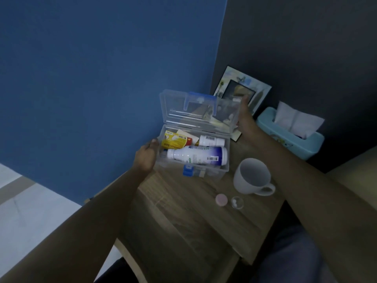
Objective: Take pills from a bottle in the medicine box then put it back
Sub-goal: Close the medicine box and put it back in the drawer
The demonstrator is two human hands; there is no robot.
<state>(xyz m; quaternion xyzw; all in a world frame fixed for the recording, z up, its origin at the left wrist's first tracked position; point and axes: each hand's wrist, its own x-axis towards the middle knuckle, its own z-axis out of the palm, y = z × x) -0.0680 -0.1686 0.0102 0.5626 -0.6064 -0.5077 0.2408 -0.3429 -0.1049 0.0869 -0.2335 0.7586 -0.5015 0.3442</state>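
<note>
A clear plastic medicine box (224, 168) stands open on the wooden table, its lid (173, 111) raised with a blue handle on top. Inside lie a large white bottle (197, 155) on its side, a smaller white bottle (211, 140) behind it and a yellow packet (173, 142). My left hand (145, 156) grips the box's left wall. My right hand (244, 117) holds the right edge of the raised lid. In front of the box a pink cap (221, 200) and a small clear cup (237, 202) with white pills sit on the table.
A white mug (253, 176) stands right of the box. A picture frame (244, 88) leans on the dark wall behind, and a light blue tissue box (291, 137) sits at the back right. A blue wall lies to the left of the table (183, 211).
</note>
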